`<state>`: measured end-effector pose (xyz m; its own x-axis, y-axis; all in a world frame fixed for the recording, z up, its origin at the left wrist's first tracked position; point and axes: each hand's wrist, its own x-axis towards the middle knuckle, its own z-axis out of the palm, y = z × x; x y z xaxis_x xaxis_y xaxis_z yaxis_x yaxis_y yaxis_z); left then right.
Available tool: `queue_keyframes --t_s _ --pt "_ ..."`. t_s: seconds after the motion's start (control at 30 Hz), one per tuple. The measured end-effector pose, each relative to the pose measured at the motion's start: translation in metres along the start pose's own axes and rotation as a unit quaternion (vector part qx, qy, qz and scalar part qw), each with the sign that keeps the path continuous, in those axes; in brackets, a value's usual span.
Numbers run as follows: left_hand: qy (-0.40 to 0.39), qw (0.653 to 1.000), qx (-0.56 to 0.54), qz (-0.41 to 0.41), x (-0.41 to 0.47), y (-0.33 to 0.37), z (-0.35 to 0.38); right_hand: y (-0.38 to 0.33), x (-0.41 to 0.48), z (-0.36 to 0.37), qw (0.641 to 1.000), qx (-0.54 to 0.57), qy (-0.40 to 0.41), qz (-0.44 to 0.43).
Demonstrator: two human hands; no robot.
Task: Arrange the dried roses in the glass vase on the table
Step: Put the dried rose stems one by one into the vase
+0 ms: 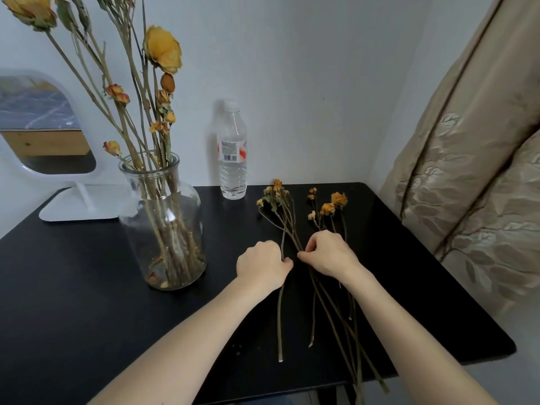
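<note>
Left hand (263,263), right hand (330,254) — each grip tight on rose stems (280,323) (vase (190,217) nearby).

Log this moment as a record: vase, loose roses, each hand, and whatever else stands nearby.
vase: glass vase upright on the left of the black table, several dried roses already standing in it
loose roses: loose roses lying flat to the right of the vase, blooms toward the wall, some stem ends past the near edge
left hand: left hand pinches one stem
right hand: right hand pinches stems beside it
other: water bottle upright by the wall; mirror at far left
</note>
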<state>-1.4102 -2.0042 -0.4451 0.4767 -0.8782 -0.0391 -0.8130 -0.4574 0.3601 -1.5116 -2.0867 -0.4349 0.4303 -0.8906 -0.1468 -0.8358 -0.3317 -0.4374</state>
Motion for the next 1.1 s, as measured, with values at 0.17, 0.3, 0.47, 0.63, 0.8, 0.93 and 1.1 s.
queue_keyframes --t_s 0.17,0.3,0.47,0.63,0.8,0.93,1.1 --pt "-0.027 1.0 0.004 -0.009 0.005 0.002 -0.007 0.003 0.002 -0.001 1.0 0.003 0.003 0.014" --pt "-0.039 0.999 0.0 -0.016 0.004 -0.001 -0.014 0.003 0.003 -0.002 1.0 0.008 0.007 0.017" --pt "-0.029 0.996 -0.078 -0.028 0.001 -0.008 -0.022 0.002 0.002 -0.002 1.0 0.02 0.012 0.014" --pt "-0.028 0.992 -0.123 -0.012 -0.002 -0.013 -0.029 0.001 -0.001 -0.003 0.999 0.03 0.02 0.012" --pt "-0.042 0.983 -0.179 0.013 -0.01 -0.015 -0.039 0.002 0.0 -0.002 0.999 0.03 0.031 0.021" --pt "-0.052 0.978 -0.202 0.016 -0.023 -0.018 -0.043 0.002 0.002 -0.002 0.999 0.024 0.039 0.026" --pt "-0.056 0.969 -0.239 0.012 -0.039 -0.031 -0.041 0.0 0.002 -0.001 0.998 0.006 0.053 0.026"
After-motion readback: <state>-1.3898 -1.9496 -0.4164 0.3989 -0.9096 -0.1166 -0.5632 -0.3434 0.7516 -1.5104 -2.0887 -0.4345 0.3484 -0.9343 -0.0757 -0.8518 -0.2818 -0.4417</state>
